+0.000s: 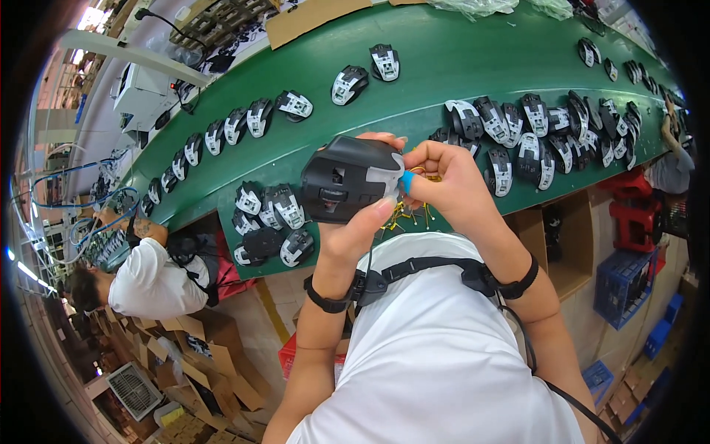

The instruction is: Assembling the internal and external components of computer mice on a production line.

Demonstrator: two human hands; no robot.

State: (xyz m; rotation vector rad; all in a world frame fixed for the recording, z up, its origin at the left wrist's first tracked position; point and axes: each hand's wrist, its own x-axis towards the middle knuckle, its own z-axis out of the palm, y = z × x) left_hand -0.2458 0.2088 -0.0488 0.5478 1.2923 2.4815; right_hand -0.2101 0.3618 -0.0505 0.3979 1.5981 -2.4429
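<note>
A black computer mouse (346,180) with a silver-grey end piece is held up over the bench edge. My left hand (356,228) grips it, thumb along the near side and fingers behind the far side. At the silver end, my right hand (452,180) is closed in a pinch, with blue tape around one digit. Between its fingertips and the mouse a bit of yellow-orange wire shows; exactly what they pinch is hidden. Several thin yellow wires (403,216) with small ends lie below the hands, partly covered by them.
The green bench (244,164) carries a row of mice (259,117) at left. A small cluster (268,211) sits left of my hands, a larger group (532,133) at right. Another person (159,277) works at far left. Cardboard boxes (222,362) and a blue crate (623,285) stand below.
</note>
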